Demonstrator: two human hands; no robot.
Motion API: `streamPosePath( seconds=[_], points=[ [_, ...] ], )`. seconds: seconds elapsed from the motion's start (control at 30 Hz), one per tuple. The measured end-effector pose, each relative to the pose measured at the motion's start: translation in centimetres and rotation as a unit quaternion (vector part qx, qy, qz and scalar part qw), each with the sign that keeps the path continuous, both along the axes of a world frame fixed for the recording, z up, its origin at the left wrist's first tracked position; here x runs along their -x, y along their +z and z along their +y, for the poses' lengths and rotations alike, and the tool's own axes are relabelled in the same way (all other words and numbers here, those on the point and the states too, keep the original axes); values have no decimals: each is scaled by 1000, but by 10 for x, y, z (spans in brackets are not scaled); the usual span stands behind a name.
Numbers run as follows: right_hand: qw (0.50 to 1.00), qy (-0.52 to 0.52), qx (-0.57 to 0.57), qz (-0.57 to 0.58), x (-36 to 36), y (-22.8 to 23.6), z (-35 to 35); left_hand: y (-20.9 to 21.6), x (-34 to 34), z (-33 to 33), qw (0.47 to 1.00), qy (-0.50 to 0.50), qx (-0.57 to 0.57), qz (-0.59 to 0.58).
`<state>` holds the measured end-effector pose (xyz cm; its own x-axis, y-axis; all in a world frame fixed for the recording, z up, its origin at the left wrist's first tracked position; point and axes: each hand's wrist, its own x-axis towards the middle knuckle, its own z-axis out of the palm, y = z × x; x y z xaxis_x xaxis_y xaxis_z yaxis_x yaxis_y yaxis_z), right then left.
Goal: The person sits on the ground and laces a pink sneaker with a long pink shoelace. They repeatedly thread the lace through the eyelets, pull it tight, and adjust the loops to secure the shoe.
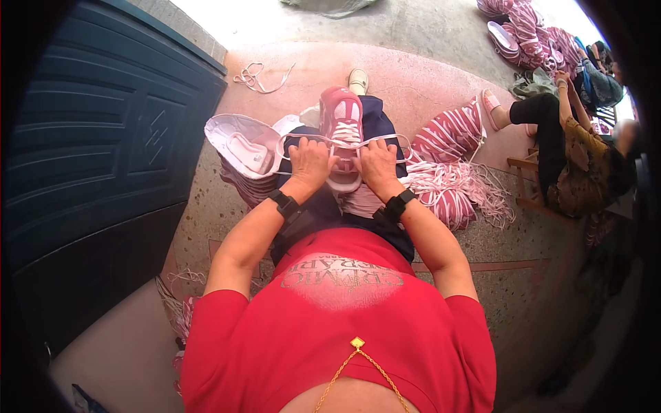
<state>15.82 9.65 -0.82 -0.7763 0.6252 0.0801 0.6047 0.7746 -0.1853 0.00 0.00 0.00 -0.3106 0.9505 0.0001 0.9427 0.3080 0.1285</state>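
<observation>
A pink and white sneaker (340,107) rests on my lap, its toe pointing away from me. White shoelace (346,132) runs crosswise over its tongue and loops out on both sides. My left hand (311,164) is closed on the lace at the shoe's left edge. On the opposite edge, my right hand (378,164) pinches the lace, fingers curled. The fingertips partly cover the shoe's opening. Left of my lap, a white-lined shoe upper (241,144) lies on top of a stack of similar pieces.
Laced pink bundles (446,134) and a heap of laces (458,189) lie at my right. A loose lace (260,78) is on the floor ahead. A dark blue door (117,117) stands at left. Another person (585,158) sits at right near more bundles (523,31).
</observation>
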Motion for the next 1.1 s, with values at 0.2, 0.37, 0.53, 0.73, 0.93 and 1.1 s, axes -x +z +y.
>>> streamPosePath(
  seconds=[0.2, 0.37, 0.53, 0.73, 0.93, 1.1],
  points=[
    [997, 7, 8, 71, -33, -21, 33, -17, 10, 9, 998, -27, -48, -34],
    [974, 23, 73, 214, -25, -33, 25, 3, 10, 13, 979, -95, -167, -67],
    [974, 53, 70, 208, -22, -32, 20, 2, -2, 32, 978, -185, -68, -67],
    [990, 91, 5, 105, -18, -22, 18, -8, 5, 57, 965, -247, -62, -57],
    [984, 130, -109, 48, -4, -12, 18, 4, 24, 77, 927, -65, -3, -370],
    [927, 124, -30, 353, -5, 69, 35, 15, 25, 100, 838, -8, 31, -545]
  ],
)
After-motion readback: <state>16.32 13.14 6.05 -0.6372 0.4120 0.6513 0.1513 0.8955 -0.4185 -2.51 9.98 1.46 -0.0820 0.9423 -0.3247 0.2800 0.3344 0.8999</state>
